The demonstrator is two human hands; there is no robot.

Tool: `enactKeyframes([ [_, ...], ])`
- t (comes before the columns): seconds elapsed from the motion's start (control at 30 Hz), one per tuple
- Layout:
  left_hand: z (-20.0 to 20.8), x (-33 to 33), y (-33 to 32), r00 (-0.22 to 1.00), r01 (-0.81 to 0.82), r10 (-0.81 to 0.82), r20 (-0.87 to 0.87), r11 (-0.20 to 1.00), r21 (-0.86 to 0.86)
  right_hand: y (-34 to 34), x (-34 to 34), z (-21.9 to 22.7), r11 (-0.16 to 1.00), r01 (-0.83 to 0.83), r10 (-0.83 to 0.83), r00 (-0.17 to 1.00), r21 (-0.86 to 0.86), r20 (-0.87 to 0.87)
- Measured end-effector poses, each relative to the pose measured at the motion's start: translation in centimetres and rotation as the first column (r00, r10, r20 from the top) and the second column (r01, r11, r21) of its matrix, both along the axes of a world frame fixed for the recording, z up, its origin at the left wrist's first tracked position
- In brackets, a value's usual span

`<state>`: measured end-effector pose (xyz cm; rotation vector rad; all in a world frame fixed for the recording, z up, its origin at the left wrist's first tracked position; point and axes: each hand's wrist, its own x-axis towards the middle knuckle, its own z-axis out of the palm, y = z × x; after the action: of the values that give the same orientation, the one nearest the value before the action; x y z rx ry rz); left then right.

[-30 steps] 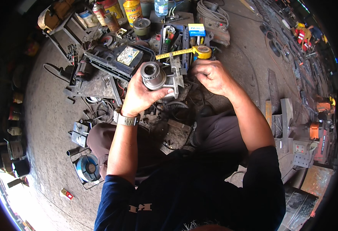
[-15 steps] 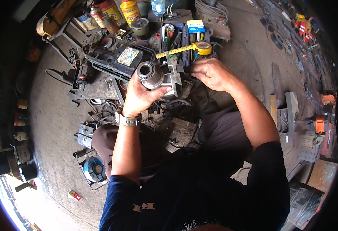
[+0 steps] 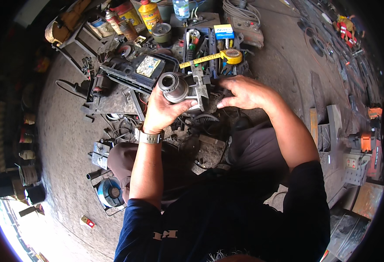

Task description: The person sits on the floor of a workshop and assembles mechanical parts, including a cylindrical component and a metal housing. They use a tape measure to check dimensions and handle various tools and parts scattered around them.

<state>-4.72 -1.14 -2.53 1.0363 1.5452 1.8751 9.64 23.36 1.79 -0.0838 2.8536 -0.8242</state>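
My left hand point(image 3: 159, 109) is wrapped round a grey metal housing point(image 3: 174, 88). A round hollow collar on the housing points up, and a squared bracket extends from its right side. My left thumb presses along the lower edge of that bracket. Just right of the bracket is my right hand point(image 3: 248, 93), its thumb spread away from the fingers. Nothing shows in its grip, though its fingertips lie in shadow close to the bracket. Beyond the housing, a yellow tape measure point(image 3: 231, 56) has its blade pulled out to the left.
An open tool case point(image 3: 213, 52) and a dark plastic lid point(image 3: 131, 72) lie ahead on a cluttered low stand. A yellow bottle point(image 3: 150, 16) and a lidded pot point(image 3: 161, 32) stand behind. Cables and loose parts lie below my hands. A blue round device point(image 3: 110, 192) sits by my left knee.
My right thumb has moved down and away from the fingers, which were bunched together before. My left hand keeps its hold on the metal housing. The whole view has shifted slightly.
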Motion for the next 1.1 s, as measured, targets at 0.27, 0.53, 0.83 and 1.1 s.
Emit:
enactKeyframes([
  [0.27,-0.2,0.0,0.1,1.000,0.010,-0.009,0.030,1.000,-0.004,-0.6,-0.2,0.6,1.000,-0.005,0.005,0.999,0.015,0.035],
  [0.53,-0.2,-0.2,0.1,1.000,0.002,-0.002,0.000,1.000,-0.015,-0.7,-0.6,0.1,0.996,-0.043,0.028,0.984,0.081,0.175],
  [0.83,0.0,-0.2,0.1,1.000,0.006,-0.007,-0.026,1.000,-0.023,-0.3,-0.6,-0.7,0.998,-0.049,0.043,0.989,0.039,0.144],
  [1.1,-0.2,-0.5,0.0,0.998,-0.008,0.005,-0.056,0.998,-0.063,-0.6,-0.5,0.5,0.999,-0.032,0.024,0.973,0.030,0.228],
])
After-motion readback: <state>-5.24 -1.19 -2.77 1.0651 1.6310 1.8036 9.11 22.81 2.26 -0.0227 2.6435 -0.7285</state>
